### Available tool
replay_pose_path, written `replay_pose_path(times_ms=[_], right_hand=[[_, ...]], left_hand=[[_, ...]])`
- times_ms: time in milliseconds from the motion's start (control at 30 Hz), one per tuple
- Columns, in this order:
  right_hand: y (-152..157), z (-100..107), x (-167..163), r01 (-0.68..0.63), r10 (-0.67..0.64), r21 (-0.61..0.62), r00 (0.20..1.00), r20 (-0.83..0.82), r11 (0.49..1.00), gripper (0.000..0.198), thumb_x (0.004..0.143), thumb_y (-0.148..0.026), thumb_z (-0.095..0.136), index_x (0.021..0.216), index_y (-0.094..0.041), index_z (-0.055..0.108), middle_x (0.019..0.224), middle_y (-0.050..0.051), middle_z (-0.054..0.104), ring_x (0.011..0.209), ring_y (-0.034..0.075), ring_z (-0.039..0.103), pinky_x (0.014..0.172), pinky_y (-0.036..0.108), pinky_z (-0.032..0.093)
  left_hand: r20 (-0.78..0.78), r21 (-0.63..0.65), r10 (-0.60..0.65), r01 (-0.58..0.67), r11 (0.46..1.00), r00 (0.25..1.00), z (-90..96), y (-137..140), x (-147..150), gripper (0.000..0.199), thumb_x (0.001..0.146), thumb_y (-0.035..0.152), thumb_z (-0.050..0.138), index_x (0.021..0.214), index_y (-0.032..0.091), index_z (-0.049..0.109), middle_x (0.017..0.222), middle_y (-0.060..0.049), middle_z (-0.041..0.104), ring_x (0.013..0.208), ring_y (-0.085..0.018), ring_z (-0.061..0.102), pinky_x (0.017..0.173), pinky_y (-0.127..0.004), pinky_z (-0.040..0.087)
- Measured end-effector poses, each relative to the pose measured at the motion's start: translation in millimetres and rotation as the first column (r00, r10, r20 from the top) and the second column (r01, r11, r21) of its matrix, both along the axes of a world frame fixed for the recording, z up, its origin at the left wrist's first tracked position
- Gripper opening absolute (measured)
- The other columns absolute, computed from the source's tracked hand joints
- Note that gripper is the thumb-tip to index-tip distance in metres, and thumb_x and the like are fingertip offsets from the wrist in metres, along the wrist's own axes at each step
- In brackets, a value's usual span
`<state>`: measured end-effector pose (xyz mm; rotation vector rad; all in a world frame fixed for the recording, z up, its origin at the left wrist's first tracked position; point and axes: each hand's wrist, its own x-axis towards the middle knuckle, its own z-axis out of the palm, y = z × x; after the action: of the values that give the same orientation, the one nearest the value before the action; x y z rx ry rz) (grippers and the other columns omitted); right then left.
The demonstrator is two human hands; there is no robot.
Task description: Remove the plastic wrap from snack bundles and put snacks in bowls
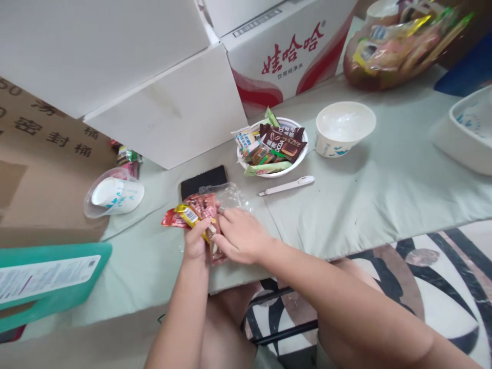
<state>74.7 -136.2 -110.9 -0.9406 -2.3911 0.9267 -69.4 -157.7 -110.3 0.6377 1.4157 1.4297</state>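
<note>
left hand (197, 243) pinches yellow packet (187, 214) and red packets (208, 204). right hand (243, 236) touches red packets; whether gripping, can't tell. black phone (203, 180) on bench (346, 205) just beyond.

The right hand (244, 233) covers part of the packets (202, 206), and we cannot see how its fingers close beneath; the left hand (197, 240) hides more of them. The packets block our view of the phone's (203, 180) lower end. We lose the far side of the tub (459, 146) and part of the green package (90, 271) at the edges; the package's label print is too small for us to read. Blur keeps us from sorting the snacks (407, 46) at upper right.
</note>
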Motion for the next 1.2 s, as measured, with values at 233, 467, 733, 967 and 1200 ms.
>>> replay_pose_path(times_ms=[233,467,733,967,1200], right_hand=[[7.4,3.6,16.9,0.102,-0.093,-0.065,0.986,0.135,0.993,0.03,0.098,-0.032,0.049,0.107,-0.015,0.072,0.11,0.014,0.07,0.111,0.03,0.063,0.094,0.044,0.05],[15.7,3.1,28.3,0.254,-0.244,-0.013,0.943,0.225,0.967,0.027,0.09,-0.019,0.055,0.11,-0.012,0.071,0.116,0.016,0.067,0.115,0.032,0.058,0.092,0.045,0.048],[19.1,-1.1,35.3,0.21,-0.197,-0.051,0.961,0.194,0.976,0.028,0.09,-0.017,0.051,0.109,-0.013,0.071,0.113,0.016,0.068,0.113,0.031,0.059,0.088,0.043,0.047],[23.4,0.8,36.9,0.214,-0.2,-0.084,0.968,0.151,0.973,0.026,0.09,-0.018,0.051,0.104,-0.012,0.071,0.109,0.017,0.069,0.108,0.031,0.06,0.084,0.044,0.048],[24.6,3.1,37.7,0.195,-0.176,-0.125,0.974,0.144,0.973,0.029,0.089,-0.021,0.053,0.108,-0.011,0.072,0.111,0.018,0.069,0.11,0.032,0.06,0.088,0.046,0.048]], left_hand=[[0.066,0.166,0.277,-0.285,0.944,0.958,43.3,-3.9,-11.7,0.03,0.054,0.022,0.082,0.082,0.028,0.072,0.077,0.008,0.071,0.07,-0.01,0.066,0.079,-0.026,0.064],[-0.305,0.288,0.247,-0.158,0.945,0.92,68.4,39.6,30.6,0.042,0.045,0.019,0.088,0.083,0.023,0.071,0.076,0.004,0.072,0.058,-0.014,0.065,0.053,-0.027,0.06],[-0.935,0.261,0.075,0.527,0.809,0.347,111.4,169.9,88.6,0.052,0.062,0.018,0.083,0.113,0.02,0.07,0.11,-0.003,0.076,0.099,-0.022,0.073,0.097,-0.038,0.059],[-0.792,-0.61,-0.41,0.623,0.49,-0.452,117.8,196.3,114.4,0.084,0.076,0.039,0.078,0.153,0.024,0.047,0.156,-0.01,0.052,0.142,-0.035,0.052,0.118,-0.052,0.043],[-0.821,-0.57,-0.339,0.657,0.493,-0.459,107.0,181.4,95.6,0.073,0.089,0.057,0.062,0.155,0.03,0.045,0.167,-0.009,0.037,0.152,-0.038,0.038,0.123,-0.056,0.036]])
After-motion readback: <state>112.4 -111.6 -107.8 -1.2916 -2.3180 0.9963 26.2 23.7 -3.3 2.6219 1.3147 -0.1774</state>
